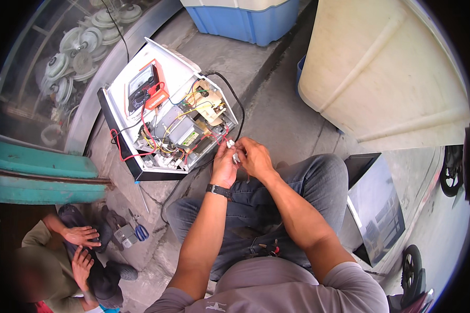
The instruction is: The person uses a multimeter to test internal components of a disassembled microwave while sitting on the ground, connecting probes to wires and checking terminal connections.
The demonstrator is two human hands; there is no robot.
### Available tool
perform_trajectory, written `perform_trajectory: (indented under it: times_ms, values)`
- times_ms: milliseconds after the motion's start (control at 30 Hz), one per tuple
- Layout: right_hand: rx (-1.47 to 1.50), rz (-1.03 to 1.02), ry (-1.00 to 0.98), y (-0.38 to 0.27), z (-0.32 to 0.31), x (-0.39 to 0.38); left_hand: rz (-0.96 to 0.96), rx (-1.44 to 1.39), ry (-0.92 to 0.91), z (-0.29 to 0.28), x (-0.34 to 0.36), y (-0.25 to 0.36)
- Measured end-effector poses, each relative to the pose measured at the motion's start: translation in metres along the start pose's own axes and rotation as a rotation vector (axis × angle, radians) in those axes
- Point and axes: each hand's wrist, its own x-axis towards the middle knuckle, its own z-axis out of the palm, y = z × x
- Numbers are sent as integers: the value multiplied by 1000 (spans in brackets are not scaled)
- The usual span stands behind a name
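Note:
My left hand, with a dark watch on its wrist, pinches a small white and silvery part. Fingers of my right hand close around the lower end of the same part; its exact kind is too small to make out. Both hands are over my knees, at the near right corner of an opened white appliance that looks like a microwave oven. A metal transformer block, a cream plastic piece and tangled coloured wires show inside it. An analog multimeter rests on its casing, red and black leads trailing.
A screwdriver and blue-handled scissors lie left of my knees. Another person's hands are at the lower left. A dark glass-fronted panel stands at right. Large cream and blue tubs stand beyond.

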Motion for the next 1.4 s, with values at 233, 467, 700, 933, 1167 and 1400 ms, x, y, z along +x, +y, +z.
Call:
perform_trajectory:
  times_ms: [233, 467, 700, 933, 1167, 1400]
  values:
    - [-18, -57, 9, 2, 2, 1, 23, 108, 85, 4, -3, 2]
    - [-5, -89, 3, -2, 2, 6, 52, 155, 75, -6, 3, 2]
    - [-75, -133, -15, 4, -1, 7, -2, 32, 74, -1, 7, 6]
    - [-85, -121, 5, 4, 3, 6, 17, 44, 60, -16, 15, 7]
    - [148, 140, -94, 4, -3, 5, -26, 17, 84, -14, 12, 11]
    - [222, 161, -79, 0, 0, 7, -53, -6, 89, -12, 12, 13]
